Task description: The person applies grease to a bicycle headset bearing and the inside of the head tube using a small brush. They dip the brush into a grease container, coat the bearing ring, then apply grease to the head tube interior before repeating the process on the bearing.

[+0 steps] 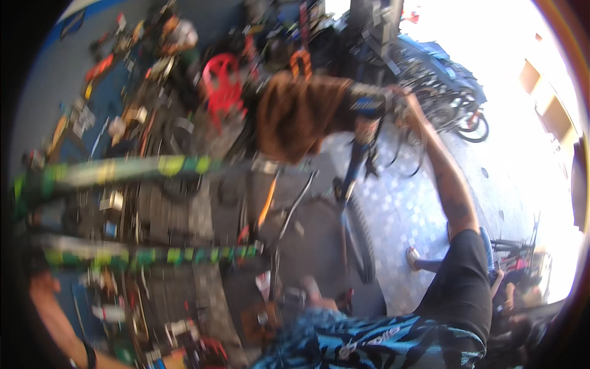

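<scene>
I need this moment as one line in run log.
left hand: near green-patterned tube, grip unclear | right hand: at front of bicycle, blurred | brown cloth: draped over bicycle

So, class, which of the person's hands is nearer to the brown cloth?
Right: the right hand is a short way right of the brown cloth; the left hand is far off, toward lower left.
</scene>
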Available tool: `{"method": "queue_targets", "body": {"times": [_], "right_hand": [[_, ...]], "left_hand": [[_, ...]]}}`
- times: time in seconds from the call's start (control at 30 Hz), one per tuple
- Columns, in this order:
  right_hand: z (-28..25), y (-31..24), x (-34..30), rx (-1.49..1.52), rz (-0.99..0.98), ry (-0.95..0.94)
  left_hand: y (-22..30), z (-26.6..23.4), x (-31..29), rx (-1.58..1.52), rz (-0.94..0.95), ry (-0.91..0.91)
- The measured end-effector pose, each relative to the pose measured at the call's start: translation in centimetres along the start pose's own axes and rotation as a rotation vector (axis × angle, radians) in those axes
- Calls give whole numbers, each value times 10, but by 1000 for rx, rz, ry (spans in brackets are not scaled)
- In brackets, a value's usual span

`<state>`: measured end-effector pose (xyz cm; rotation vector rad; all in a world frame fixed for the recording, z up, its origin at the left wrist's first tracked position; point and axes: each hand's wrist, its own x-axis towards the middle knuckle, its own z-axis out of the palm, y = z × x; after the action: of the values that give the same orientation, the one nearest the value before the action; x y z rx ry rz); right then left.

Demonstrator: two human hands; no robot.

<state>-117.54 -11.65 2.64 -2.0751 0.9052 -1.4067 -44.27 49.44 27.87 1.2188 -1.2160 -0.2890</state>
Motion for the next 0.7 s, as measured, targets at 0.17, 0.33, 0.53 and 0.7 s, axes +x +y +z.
{"method": "queue_targets", "body": {"times": [0.17, 0.33, 0.53, 0.7], "right_hand": [[-52, 17, -19, -138, 149, -10], [-90, 0, -74, -879, -126, -283], [-57, -125, -175, -21, 501, 304], [-11, -142, -127, -86, 418, 266]], "left_hand": [[5, -18, -14, 394, -65, -196], [5, -37, -116, 525, -254, -119], [-72, -72, -254, 180, -526, -363], [-119, -78, -298, 100, -655, -423]]}}
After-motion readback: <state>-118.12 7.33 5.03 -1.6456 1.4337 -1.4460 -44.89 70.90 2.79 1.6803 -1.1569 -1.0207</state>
